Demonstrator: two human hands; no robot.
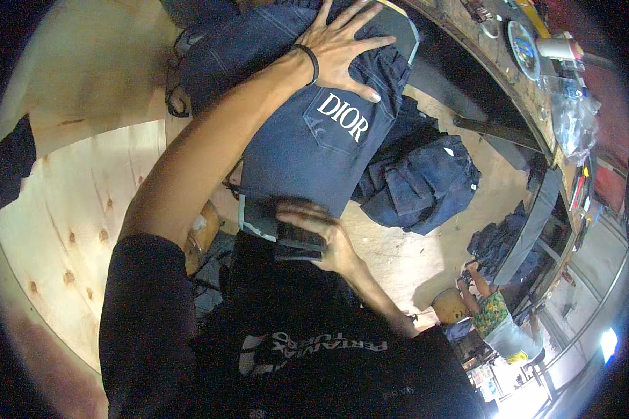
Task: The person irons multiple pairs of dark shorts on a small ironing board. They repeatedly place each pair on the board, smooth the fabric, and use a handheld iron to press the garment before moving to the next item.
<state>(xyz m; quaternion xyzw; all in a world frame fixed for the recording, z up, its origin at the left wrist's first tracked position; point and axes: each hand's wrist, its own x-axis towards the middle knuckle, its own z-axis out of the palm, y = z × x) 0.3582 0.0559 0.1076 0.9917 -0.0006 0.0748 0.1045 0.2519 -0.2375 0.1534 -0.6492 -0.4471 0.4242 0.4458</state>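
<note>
Across dark trousers (286, 150) laid out ahead, the left hand (344, 50) is spread wide beside a white-lettered pocket (332, 129). At their near end, the blurred right hand (335, 244) touches a dark block (300, 242); its grip I cannot tell. Pale letters (349, 347) mark the black shirt (293, 307).

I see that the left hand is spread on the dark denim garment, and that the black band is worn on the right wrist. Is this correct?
Not quite: the head view shows the black band on the wrist of the left hand, which is indeed spread on the dark denim garment.
</note>
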